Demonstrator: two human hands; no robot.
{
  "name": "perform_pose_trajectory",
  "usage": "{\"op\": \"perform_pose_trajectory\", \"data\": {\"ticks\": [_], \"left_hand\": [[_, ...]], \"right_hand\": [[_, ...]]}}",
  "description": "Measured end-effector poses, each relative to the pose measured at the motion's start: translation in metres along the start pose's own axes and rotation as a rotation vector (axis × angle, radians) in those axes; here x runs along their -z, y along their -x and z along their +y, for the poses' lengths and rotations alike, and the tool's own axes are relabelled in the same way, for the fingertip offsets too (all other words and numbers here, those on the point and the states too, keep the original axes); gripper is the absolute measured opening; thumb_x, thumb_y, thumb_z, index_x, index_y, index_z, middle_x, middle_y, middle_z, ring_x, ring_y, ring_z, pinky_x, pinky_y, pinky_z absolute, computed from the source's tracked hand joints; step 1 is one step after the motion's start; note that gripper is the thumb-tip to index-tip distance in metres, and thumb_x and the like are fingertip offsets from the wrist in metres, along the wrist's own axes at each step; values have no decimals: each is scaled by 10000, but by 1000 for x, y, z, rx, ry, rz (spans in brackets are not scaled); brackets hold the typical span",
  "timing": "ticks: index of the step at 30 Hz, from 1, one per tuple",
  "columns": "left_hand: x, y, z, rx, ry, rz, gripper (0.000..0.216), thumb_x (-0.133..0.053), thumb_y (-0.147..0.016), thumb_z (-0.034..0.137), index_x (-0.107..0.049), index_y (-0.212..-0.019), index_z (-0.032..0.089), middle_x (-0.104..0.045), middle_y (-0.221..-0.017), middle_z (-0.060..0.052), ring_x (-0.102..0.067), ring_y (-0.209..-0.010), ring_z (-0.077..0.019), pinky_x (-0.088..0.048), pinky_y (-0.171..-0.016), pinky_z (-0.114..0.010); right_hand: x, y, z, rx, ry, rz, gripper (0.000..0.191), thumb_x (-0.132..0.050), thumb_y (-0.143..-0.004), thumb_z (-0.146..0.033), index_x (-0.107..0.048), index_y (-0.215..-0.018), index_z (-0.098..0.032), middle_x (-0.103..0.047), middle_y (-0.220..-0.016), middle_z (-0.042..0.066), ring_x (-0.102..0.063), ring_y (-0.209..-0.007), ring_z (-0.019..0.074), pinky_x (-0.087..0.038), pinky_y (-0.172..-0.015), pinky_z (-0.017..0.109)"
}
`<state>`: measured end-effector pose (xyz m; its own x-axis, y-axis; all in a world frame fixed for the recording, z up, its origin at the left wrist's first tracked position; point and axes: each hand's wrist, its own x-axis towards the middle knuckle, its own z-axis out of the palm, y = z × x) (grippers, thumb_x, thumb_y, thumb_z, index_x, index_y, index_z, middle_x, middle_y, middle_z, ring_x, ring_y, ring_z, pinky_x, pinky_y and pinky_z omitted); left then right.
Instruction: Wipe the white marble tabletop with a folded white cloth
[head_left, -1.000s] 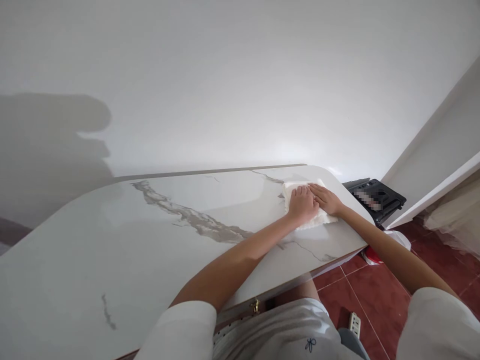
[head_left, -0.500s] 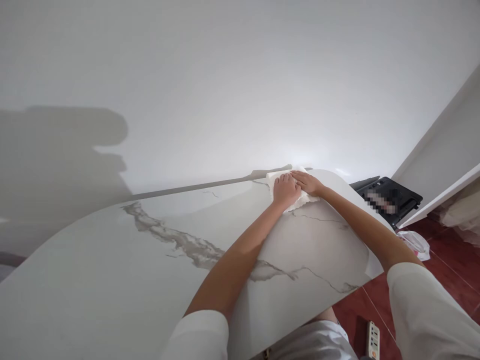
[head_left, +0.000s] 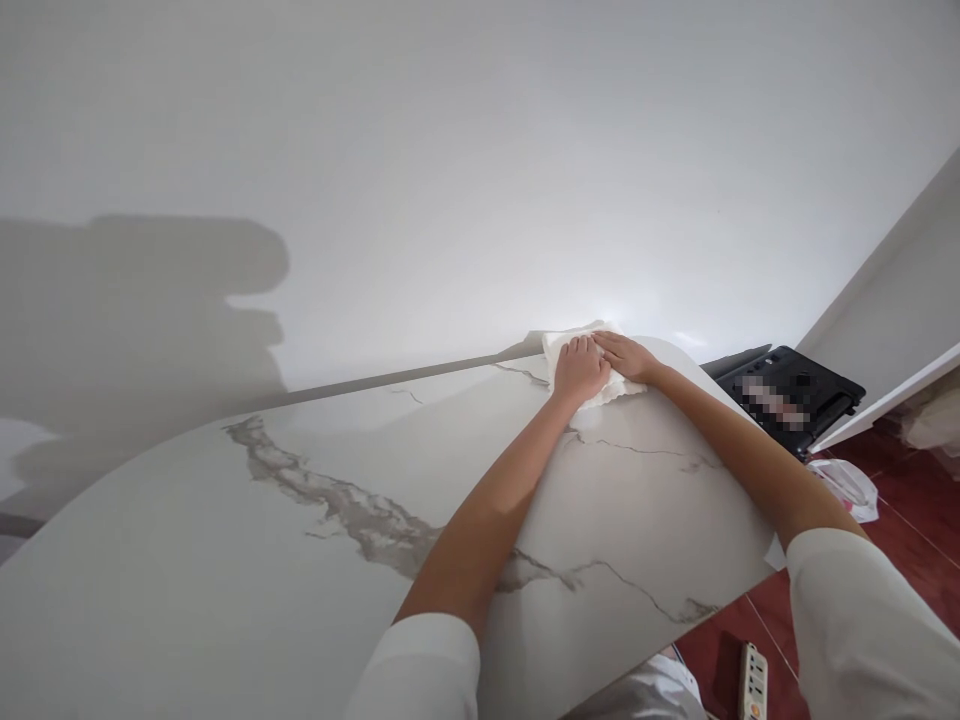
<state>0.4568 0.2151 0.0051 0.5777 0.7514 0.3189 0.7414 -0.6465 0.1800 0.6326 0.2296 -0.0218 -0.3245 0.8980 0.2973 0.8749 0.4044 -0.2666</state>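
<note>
A thin white cloth (head_left: pixel 626 388) with a wavy edge lies on the marble-patterned white tabletop (head_left: pixel 315 580), close to the far edge by the wall. My left hand (head_left: pixel 581 370) presses on its middle, fingers bent over it and gripping the fabric. Beside it, my right hand (head_left: pixel 626 357) lies flat across the cloth's right part, fingers stretched out to the left and close to the left hand's fingers. Both arms reach forward over the table. The cloth under the palms is hidden.
A white wall (head_left: pixel 450 180) rises behind the table, with shadows on it. To the right are an open black case (head_left: pixel 821 390), partly blurred, and a white plastic bag (head_left: pixel 851 488). A power strip (head_left: pixel 754 680) lies on the red tiled floor (head_left: pixel 911 510).
Both hands have slid the cloth a little farther away and to the right over the tabletop, closer to the wall. The view has shifted slightly.
</note>
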Motion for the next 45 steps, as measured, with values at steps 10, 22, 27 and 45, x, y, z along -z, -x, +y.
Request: {"op": "perform_pose_trajectory", "data": {"ticks": [10, 22, 27, 45], "left_hand": [[3, 32, 33, -82, 69, -4, 521, -351, -931, 231, -433, -1397, 11, -488, -1431, -194, -395, -1356, -292, -282, -1143, -409], [22, 118, 73, -108, 92, 4, 541, -366, -917, 236, -436, -1397, -2, -468, -1456, -207, -395, -1369, -313, -289, -1154, -447], [35, 163, 92, -105, 95, -1, 566, -368, -908, 237, -426, -1404, -29, -460, -1468, -215, -396, -1378, -333, -300, -1157, -461], [16, 134, 143, -186, 217, 29, 549, -410, -894, 252, -470, -1357, -37, -512, -1393, -250, -442, -1327, -331, -325, -1132, -453]], "right_hand": [[14, 60, -21, -21, 63, 25, 583, -224, -999, -425, -424, -1476, -157, -416, -1531, 100, -353, -1436, 279, -273, -1209, 532], [25, 147, -89, -21, 116, 28, 576, -204, -1012, -404, -389, -1494, -148, -398, -1541, 121, -328, -1448, 267, -297, -1198, 525], [29, 187, -125, -9, 118, 22, 563, -221, -1019, -397, -348, -1517, -167, -390, -1546, 120, -325, -1449, 261, -308, -1193, 522], [62, 225, -83, -93, 152, 8, 543, -276, -998, -395, -424, -1479, -192, -443, -1514, 104, -381, -1420, 271, -339, -1176, 535]]}}
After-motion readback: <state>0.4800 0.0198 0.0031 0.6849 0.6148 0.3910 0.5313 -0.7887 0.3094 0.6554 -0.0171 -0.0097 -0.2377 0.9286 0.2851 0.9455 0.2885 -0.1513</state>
